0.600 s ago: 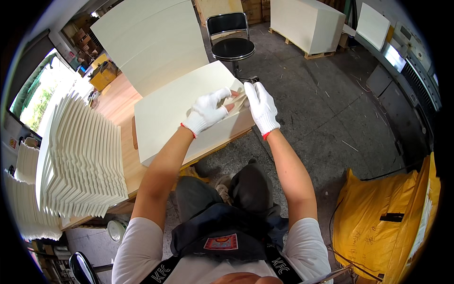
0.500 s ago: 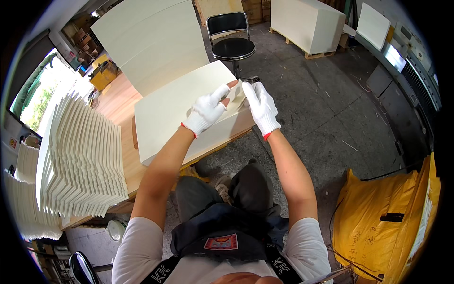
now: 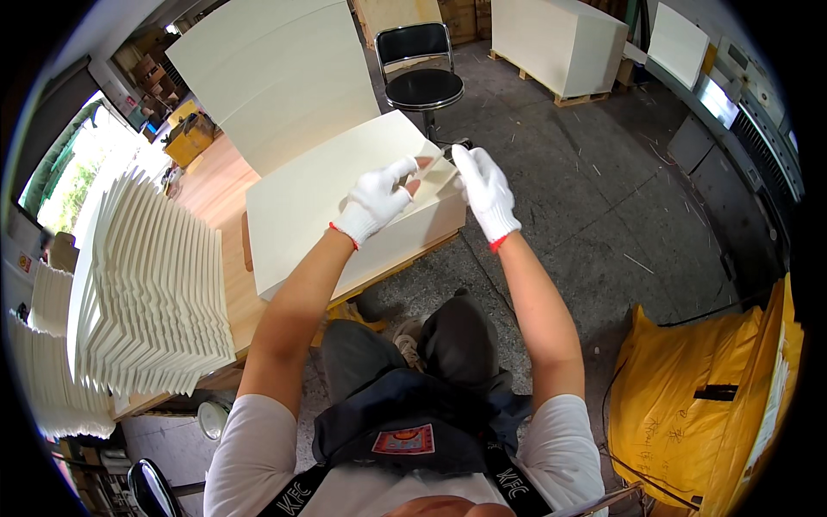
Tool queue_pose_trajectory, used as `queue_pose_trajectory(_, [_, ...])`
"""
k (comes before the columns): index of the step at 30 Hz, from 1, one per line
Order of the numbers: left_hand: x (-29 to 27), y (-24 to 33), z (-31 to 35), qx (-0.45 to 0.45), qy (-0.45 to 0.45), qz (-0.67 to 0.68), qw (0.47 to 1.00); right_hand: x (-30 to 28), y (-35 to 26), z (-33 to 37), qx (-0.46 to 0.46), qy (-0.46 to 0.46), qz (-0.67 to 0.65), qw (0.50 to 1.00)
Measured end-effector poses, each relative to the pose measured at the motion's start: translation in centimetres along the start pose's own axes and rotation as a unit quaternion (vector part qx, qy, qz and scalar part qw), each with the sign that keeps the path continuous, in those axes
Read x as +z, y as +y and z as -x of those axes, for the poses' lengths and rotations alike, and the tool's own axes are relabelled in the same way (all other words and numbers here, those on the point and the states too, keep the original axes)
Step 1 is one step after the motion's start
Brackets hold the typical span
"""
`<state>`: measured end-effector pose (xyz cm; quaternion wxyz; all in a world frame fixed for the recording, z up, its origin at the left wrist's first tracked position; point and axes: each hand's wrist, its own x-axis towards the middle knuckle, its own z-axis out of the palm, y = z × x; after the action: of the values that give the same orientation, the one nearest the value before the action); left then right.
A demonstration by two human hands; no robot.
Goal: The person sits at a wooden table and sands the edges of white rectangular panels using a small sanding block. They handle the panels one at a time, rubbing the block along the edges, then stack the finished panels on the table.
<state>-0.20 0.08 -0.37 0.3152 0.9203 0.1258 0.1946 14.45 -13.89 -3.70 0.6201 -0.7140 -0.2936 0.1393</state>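
A thick stack of white paper sheets [image 3: 319, 185] lies in front of me, its near right corner lifted and curled. My left hand [image 3: 376, 200], in a white knitted glove with bare thumb and forefinger tips, rests over that corner; thumb and forefinger are apart beside the raised sheets. Across the corner, my gloved right hand [image 3: 487, 191] is closed at the edge of the lifted sheets, its fingers pressed together. The glove partly hides the sheets' edge there, so how many it holds does not show.
A taller white paper stack [image 3: 276, 77] rises behind. Fanned sheets [image 3: 155, 293] pile up at the left on a wooden table [image 3: 207, 185]. Beyond stand a black chair [image 3: 422, 82] and a paper block on a pallet [image 3: 560, 52]. Yellow wrapping [image 3: 680, 396] covers something at lower right.
My right hand has shifted slightly to the right, away from my left hand, and the gap at the stack's corner is wider. My left hand has hardly moved.
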Motion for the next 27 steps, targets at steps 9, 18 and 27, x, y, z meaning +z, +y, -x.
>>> queue_pose_trajectory(9, [0.3, -0.6, -0.3, 0.033, -0.001, -0.026, 0.999, -2.9, 0.7, -0.3, -0.313, -0.043, 0.467, 0.826])
queue_pose_trajectory(18, [0.0, 0.6, -0.2, 0.028, -0.011, -0.089, 0.996, 0.1, 0.2, -0.9, -0.047, -0.063, 0.051, 0.996])
queue_pose_trajectory(27, [0.2, 0.3, -0.1, -0.009, -0.029, -0.042, 0.999, 0.8, 1.2, -0.2, -0.039, -0.023, -0.017, 0.999])
